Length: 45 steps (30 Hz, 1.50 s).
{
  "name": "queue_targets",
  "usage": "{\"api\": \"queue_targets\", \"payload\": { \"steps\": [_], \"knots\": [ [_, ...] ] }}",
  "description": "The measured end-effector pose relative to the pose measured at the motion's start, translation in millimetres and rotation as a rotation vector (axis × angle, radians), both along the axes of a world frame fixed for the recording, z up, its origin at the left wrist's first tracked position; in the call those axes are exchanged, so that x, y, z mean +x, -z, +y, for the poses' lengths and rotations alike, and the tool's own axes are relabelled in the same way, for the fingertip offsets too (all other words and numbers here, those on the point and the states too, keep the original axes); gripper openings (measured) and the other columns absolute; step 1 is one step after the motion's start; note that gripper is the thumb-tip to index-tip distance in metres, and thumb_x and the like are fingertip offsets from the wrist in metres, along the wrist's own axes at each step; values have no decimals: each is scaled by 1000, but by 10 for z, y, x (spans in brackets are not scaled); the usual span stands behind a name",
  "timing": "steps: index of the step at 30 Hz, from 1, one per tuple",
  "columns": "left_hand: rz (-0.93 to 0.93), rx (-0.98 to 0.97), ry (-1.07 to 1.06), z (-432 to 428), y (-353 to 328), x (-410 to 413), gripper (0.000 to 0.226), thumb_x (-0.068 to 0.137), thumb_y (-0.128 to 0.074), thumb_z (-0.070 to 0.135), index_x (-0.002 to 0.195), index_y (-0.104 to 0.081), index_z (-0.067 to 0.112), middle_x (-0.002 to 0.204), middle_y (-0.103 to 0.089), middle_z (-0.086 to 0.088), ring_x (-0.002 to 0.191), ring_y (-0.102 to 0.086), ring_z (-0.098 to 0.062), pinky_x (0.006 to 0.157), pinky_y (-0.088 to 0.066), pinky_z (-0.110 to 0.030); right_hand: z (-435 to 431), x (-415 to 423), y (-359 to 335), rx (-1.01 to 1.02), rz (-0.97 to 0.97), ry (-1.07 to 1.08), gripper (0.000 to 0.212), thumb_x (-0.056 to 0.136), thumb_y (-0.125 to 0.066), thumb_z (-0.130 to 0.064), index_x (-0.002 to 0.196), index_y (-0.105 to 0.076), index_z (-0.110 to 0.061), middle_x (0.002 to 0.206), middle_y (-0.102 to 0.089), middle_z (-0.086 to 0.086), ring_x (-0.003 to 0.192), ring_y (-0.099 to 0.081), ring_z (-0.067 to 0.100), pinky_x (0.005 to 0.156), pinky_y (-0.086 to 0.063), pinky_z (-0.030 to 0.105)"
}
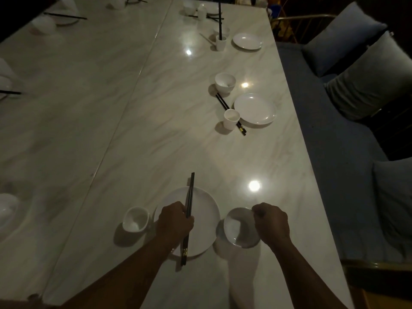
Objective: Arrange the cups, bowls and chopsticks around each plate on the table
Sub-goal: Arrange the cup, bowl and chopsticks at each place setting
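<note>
The left grip (pixel 175 221) holds the chopsticks (pixel 189 197) over the plate (pixel 207 210) while the right grip (pixel 272 221) pinches the bowl (pixel 240 228) at the plate's 3 o'clock, a rim pinch that may let it tip.

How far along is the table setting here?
Apparently done: the middle plate has a bowl, cup and chopsticks beside it. In hand: the left hand grips a second pair above the near plate; the right hand pinches the rim of the near bowl, right of it; the near cup sits left of it. Left: the far chopsticks stand in the far cup; other settings are blurred.
</note>
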State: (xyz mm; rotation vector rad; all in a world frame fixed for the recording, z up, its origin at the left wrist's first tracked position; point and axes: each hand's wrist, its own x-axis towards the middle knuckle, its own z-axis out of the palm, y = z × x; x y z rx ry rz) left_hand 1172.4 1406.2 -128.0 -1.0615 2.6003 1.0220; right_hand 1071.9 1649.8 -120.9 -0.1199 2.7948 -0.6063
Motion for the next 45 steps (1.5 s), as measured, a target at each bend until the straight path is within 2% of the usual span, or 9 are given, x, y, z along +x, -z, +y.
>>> {"api": "queue_targets", "payload": {
  "steps": [7, 12, 17, 19, 25, 29, 34, 40, 45],
  "knots": [
    [13, 31, 6, -3, 7, 19, 28, 75, -78, 29, 97, -66, 17, 87, -70, 2, 69, -57, -8, 53, -37, -16, 25, 4, 22, -3, -12, -6, 19, 91, -62, -15, 100, -76, -23, 93, -75, -5, 69, -55, 4, 53, -27, 2],
    [10, 41, 4, -18, 8, 35, 31, 73, -78, 33, 98, -64, 20, 83, -70, 3, 76, -64, -12, 65, -50, -24, 32, 6, 14, 22, -9, -33, 14, 91, -63, -21, 97, -75, -22, 84, -71, -8, 70, -60, 7, 53, -24, 3],
    [92, -18, 28, -66, -54, -8, 36, 76, -73, 36, 105, -63, 18, 75, -69, 1, 71, -64, -14, 65, -47, -25, 104, 37, -55, -12, -15, -26, 37, 90, -58, -22, 56, -46, -31, 56, -49, -12, 55, -48, 3, 51, -32, 14],
    [113, -37, 31, -78, -135, -63, 35, 77, -72, 35, 105, -62, 18, 74, -67, 2, 69, -62, -13, 63, -45, -24, 178, 35, -104, -56, -38, 4, 39, 90, -55, -22, 55, -41, -32, 55, -46, -13, 56, -47, 6, 53, -37, 22],
    [135, -59, -16, -27, -367, -336, 23, 76, -69, 32, 96, -63, 21, 81, -69, 0, 73, -65, -18, 68, -55, -29, 577, -197, -129, -98, -186, -101, 5, 93, -61, -28, 91, -66, -29, 87, -63, -12, 83, -60, 6, 76, -53, 29],
    [164, -79, -59, 236, -371, -619, 20, 77, -68, 27, 95, -66, 19, 90, -71, -3, 84, -67, -21, 79, -55, -32, 925, -525, 1, -82, -292, -203, 27, 94, -62, -27, 120, -65, -21, 115, -67, -4, 102, -62, 9, 80, -48, 19],
    [192, -131, -165, 1004, -395, -900, 15, 79, -68, 24, 93, -66, 19, 73, -69, 3, 74, -65, -16, 73, -53, -27, 1334, -1115, 120, -74, -338, -339, 29, 93, -63, -23, 121, -66, -18, 118, -68, 0, 106, -64, 13, 92, -51, 26],
    [190, -125, -271, 1824, -443, -962, 15, 76, -68, 26, 91, -68, 23, 76, -69, 6, 76, -65, -15, 73, -53, -28, 1665, -1665, 131, -24, -352, -529, 26, 91, -66, -27, 115, -70, -18, 109, -70, -2, 93, -62, 8, 61, -36, 1],
    [151, -147, -258, 1979, -481, -994, 19, 76, -68, 26, 95, -68, 23, 79, -68, 6, 81, -65, -17, 78, -54, -31, 1620, -1885, 157, 26, -365, -575, 19, 87, -68, -32, 99, -75, -18, 84, -67, -5, 72, -64, 6, 45, -36, 3]
  ]
}}
